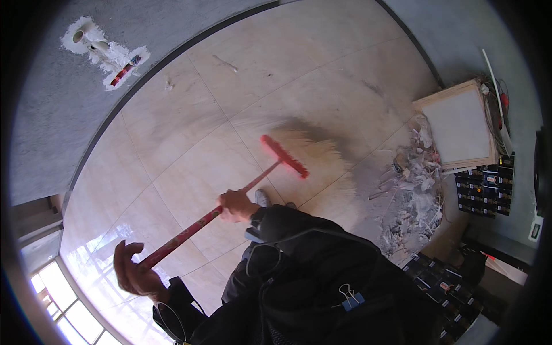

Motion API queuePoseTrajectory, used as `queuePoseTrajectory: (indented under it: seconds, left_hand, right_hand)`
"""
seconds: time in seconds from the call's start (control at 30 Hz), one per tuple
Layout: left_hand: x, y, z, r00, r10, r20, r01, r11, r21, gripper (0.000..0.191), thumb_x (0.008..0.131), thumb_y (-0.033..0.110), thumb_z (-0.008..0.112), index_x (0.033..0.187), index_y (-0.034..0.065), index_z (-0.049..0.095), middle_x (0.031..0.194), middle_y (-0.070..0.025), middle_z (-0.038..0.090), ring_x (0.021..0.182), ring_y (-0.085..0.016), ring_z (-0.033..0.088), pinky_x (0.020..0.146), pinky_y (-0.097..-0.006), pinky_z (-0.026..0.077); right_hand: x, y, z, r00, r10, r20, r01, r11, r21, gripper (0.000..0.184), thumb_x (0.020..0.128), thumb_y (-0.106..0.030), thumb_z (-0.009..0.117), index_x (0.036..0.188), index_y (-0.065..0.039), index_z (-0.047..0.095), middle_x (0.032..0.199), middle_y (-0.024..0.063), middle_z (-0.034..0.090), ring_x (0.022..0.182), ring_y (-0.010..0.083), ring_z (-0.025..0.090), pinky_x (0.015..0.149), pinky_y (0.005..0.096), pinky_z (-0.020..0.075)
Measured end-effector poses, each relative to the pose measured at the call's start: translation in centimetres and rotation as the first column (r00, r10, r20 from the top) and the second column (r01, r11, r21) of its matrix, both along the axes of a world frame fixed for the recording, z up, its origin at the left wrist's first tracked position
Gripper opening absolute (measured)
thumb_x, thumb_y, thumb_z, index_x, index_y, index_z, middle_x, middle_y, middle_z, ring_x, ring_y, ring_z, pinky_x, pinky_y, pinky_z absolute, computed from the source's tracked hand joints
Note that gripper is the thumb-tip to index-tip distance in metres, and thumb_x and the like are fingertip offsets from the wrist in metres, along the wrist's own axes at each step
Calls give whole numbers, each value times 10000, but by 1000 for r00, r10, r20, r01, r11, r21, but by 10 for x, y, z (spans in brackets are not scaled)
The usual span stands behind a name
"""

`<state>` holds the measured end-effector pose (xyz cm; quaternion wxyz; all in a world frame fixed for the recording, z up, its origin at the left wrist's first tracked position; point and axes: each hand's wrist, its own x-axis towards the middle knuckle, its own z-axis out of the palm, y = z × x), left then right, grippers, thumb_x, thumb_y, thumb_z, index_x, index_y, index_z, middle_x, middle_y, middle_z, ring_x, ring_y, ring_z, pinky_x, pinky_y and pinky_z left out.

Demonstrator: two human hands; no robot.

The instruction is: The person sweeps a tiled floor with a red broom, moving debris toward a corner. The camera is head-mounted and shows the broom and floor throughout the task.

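A push broom with a red bristle head (pixel 284 157) and a long red handle (pixel 185 237) slants across the view. My right hand (pixel 235 206) grips the handle partway down, in a black sleeve. At the upper end of the handle is my left hand (pixel 138 271), its fingers loosely curved and the handle's end against its palm. The broom head is slightly blurred over the tiled floor (pixel 194 159), beside an area of grey dust (pixel 366 194) with brush streaks at its edge.
To the right lies a heap of plastic scraps and debris (pixel 414 198), near a framed white panel (pixel 459 125) and black patterned boxes (pixel 485 189). More boxes (pixel 448 289) stand lower right. A grey wall (pixel 43 116) with white-patched openings borders the floor. My shoe (pixel 262 198) is below the broom.
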<state>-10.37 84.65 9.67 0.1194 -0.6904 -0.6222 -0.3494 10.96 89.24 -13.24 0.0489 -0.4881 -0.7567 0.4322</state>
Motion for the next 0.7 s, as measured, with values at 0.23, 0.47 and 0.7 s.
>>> queuePoseTrajectory:
  seconds: [0.23, 0.47, 0.7]
  left_hand:
    - [16, 10, -45, 959, -5, 283, 31, 996, -88, 333, 945, 119, 391, 1131, -66, 596, 727, -100, 670, 599, -163, 621, 557, -253, 468]
    - [64, 15, -101, 576, 203, 792, 380, 792, -479, 377, 973, 241, 428, 1130, -50, 609, 817, -130, 676, 758, -193, 664, 704, -305, 541]
    - [16, 15, -67, 520, 287, 804, 91, 918, -387, 315, 911, 109, 473, 1115, -75, 627, 812, -132, 676, 727, -193, 637, 683, -309, 525]
  right_hand:
    - [18, 7, -37, 999, -50, -22, 51, 997, 55, 132, 689, -236, 646, 735, -113, 657, 800, 140, 675, 837, 356, 655, 711, 486, 511]
    - [126, 10, -64, 930, -124, 347, 138, 990, -17, 198, 682, -291, 674, 773, -116, 699, 809, 139, 678, 880, 348, 651, 732, 478, 525]
    - [75, 30, -34, 987, -33, 158, 21, 997, 77, 222, 660, -294, 706, 749, -92, 682, 770, 151, 682, 771, 372, 667, 677, 507, 525]
